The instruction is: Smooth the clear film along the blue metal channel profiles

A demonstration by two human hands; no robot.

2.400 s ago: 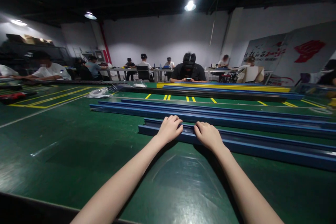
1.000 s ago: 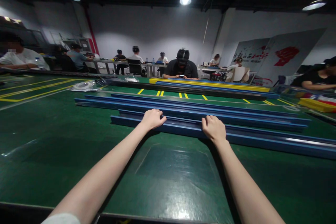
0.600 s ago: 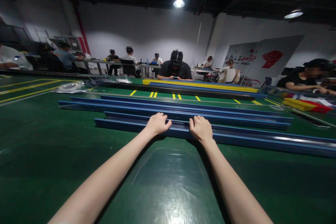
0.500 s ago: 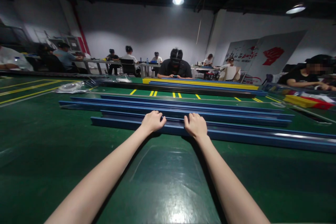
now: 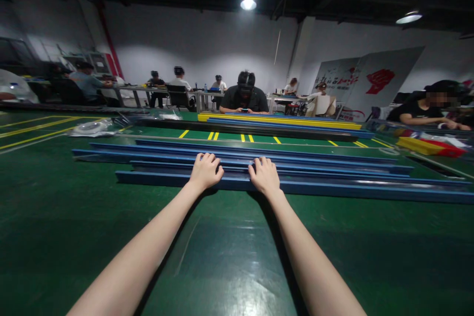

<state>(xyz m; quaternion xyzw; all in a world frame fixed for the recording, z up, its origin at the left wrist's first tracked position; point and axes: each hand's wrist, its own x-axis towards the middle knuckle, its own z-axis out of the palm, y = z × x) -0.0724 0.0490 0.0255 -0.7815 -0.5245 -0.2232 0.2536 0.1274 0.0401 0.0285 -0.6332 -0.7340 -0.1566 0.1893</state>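
A long blue U-shaped channel [image 5: 333,188] lies nearest me across the green table [image 5: 370,252], open side up. My left hand [image 5: 206,172] grips it left of centre, with fingers bent over its far wall and the thumb inside. A short stretch to the right, my right hand [image 5: 265,174] holds the same channel in a similar way. The fingertips of both hands are partly hidden behind the knuckles. Just beyond lies another blue channel [image 5: 111,155], roughly parallel and very close to the held one; I cannot tell whether they touch.
Farther back lie a black bar [image 5: 296,133] and a yellow channel [image 5: 314,124]. A clear plastic bag [image 5: 92,127] sits at the left. Yellow and red trays [image 5: 422,145] stand at the right. A person [image 5: 244,96] sits across the table, others around the room.
Both hands have pushed the nearest blue channel away from me and slightly left. Its right end has swung farther back, and the gap to the channel beyond has narrowed.
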